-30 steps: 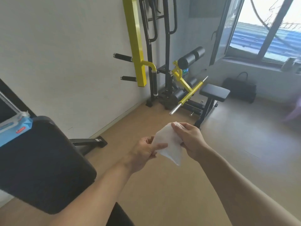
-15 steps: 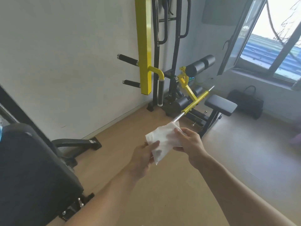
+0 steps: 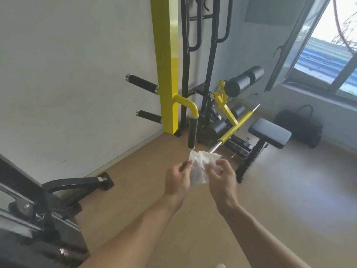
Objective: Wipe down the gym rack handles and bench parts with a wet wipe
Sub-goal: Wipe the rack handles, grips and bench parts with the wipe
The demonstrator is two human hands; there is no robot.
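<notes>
The crumpled white wet wipe [image 3: 201, 168] is pinched between the left hand [image 3: 178, 178] and the right hand [image 3: 222, 177], just below the hanging black foam-covered handle [image 3: 192, 132]. If bunched, it may wipe poorly or slip out.

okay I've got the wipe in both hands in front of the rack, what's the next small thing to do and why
Probably lift the wet wipe onto the black hanging handle just above it. Left hand and right hand both pinch the wipe, spread open, touching nothing yet.
</notes>
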